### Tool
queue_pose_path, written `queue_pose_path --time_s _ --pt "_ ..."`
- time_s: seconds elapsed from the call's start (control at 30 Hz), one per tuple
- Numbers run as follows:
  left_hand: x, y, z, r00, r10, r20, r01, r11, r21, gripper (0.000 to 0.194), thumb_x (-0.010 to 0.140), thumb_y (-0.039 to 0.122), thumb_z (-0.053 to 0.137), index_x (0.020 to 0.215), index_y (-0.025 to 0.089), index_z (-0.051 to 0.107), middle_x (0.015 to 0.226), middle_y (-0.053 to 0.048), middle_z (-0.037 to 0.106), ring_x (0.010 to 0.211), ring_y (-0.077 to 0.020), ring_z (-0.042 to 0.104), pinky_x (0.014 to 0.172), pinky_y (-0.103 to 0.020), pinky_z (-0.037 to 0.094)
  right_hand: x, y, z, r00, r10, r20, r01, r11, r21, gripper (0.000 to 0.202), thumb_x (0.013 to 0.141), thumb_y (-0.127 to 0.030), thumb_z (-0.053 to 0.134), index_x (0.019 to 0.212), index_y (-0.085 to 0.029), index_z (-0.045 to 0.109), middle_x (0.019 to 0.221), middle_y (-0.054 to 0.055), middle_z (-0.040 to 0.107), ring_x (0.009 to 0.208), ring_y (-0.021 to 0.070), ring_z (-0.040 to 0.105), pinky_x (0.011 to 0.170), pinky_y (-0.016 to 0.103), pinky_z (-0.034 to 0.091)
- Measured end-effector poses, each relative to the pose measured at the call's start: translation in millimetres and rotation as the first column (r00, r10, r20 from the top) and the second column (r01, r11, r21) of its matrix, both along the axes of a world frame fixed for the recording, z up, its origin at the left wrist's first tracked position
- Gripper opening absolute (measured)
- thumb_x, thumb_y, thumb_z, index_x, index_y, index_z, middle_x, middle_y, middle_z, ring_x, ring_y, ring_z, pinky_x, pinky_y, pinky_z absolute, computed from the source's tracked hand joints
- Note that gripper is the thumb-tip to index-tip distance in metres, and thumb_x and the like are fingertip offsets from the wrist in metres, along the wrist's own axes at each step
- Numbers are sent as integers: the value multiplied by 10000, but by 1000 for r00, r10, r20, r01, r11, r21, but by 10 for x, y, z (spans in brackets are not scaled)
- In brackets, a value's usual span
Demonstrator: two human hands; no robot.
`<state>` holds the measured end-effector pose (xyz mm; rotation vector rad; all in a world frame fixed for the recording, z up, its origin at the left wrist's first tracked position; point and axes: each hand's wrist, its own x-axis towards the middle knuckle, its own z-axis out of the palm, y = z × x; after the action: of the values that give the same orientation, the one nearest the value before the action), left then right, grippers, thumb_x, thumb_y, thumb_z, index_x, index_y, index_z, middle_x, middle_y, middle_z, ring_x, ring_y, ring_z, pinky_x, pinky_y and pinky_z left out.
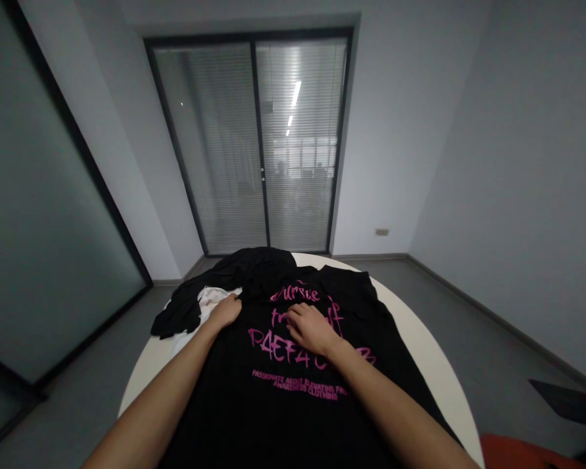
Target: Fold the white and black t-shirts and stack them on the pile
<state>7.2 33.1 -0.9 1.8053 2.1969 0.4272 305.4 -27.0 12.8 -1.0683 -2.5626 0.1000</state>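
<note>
A black T-shirt [273,417] with pink lettering lies spread over a round table, its lower part reaching toward me. At the shirt's upper left edge, my left hand [227,311] is closed, pinching the black fabric. My right hand [312,329] rests on the printed lettering with its fingers slightly bent and apart, holding nothing. It covers part of the words. Just beyond my left hand is a heap of dark clothing [254,264], with a white cloth [209,298] showing between the heap and the shirt.
The pale round table [415,326] curves around the shirt on the right. Behind it stand glass doors with blinds [297,195]. A glass partition [39,195] is on the left. An orange-red surface [510,453] and a dark flat object [569,400] appear at lower right.
</note>
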Motion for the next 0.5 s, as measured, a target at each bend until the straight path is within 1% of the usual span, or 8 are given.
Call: queue_pose_path --time_s 0.03,0.1,0.13,0.2,0.27,0.33,0.43,0.5 --pt "-5 -7 7 1000 -1 -4 1 1000 2 333 943 226 453 1196 126 643 1183 -165 723 1087 -252 696 895 -318 504 -69 -92 56 995 97 4 -97 995 1 285 983 -332 519 1174 -199 683 1167 92 675 1108 234 599 967 374 448" --pt "-11 -26 25 1000 2 -16 -2 1000 17 360 893 199 507 1222 133 636 1153 -155 735 1075 -263 701 886 -306 503 -197 -268 135 949 314 27 -313 949 -39 261 963 -365 570 1143 -224 697 1128 57 676 1050 196 615 914 315 461" --pt "-11 -39 37 1000 5 -23 -4 999 35 375 880 186 517 1234 135 632 1153 -151 735 1082 -267 697 897 -309 500 -250 -343 154 920 388 45 -385 921 -61 263 953 -382 589 1143 -239 702 1127 45 674 1038 186 620 897 299 464" --pt "-9 -69 62 999 12 -36 -9 996 93 394 901 174 482 1273 144 609 1218 -147 710 1151 -267 665 952 -319 481 -334 -463 154 878 471 86 -463 881 -92 282 946 -396 604 1177 -266 700 1124 29 676 1023 177 629 873 286 469" --pt "-9 -104 77 999 26 -47 -18 986 163 422 952 185 407 1346 155 555 1334 -152 646 1257 -267 598 1024 -341 444 -386 -542 126 861 493 124 -483 870 -100 291 952 -394 598 1199 -277 697 1117 29 680 1015 179 631 870 293 474" --pt "-18 -137 72 998 32 -48 -22 981 194 429 984 221 372 1381 171 524 1365 -156 621 1295 -280 568 1054 -375 424 -413 -587 95 871 470 145 -461 882 -93 295 950 -395 604 1197 -265 699 1132 43 678 1033 195 622 888 313 478" --pt "-58 -165 35 999 33 -24 -29 988 149 379 972 303 435 1267 144 613 1191 -189 700 1186 -351 635 1014 -451 449 -412 -612 66 906 398 142 -390 917 -83 343 941 -415 620 1232 -242 677 1188 67 656 1082 226 598 934 353 482" --pt "-102 -163 10 999 32 13 -33 993 116 371 948 335 481 1188 110 652 1103 -213 718 1125 -390 658 984 -488 459 -392 -609 56 918 377 125 -369 926 -84 384 947 -436 610 1274 -237 651 1238 76 634 1115 237 587 962 373 481"
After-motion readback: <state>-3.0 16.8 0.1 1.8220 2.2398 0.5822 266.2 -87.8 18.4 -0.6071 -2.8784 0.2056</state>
